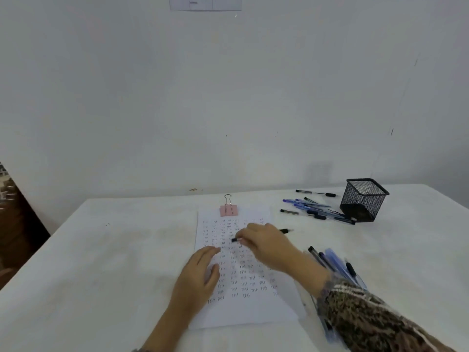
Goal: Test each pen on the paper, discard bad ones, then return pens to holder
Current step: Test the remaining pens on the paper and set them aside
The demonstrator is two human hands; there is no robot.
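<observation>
A white sheet of paper [241, 311] covered with rows of small handwritten words lies on the table, clipped at its top by a pink binder clip [228, 209]. My left hand [200, 273] rests flat on the sheet's left side with straight fingers. My right hand [266, 246] grips a dark pen [234, 239] over the upper middle of the paper, its dark end pointing left. The pen's other end sticks out to the right of my hand. A black mesh pen holder [363, 199] stands at the back right.
Several blue and black pens [314, 208] lie scattered left of the holder. Another bunch of pens [335, 265] lies under my right forearm, partly hidden by the patterned sleeve. The table [101, 262] has a white cloth; a white wall stands right behind it.
</observation>
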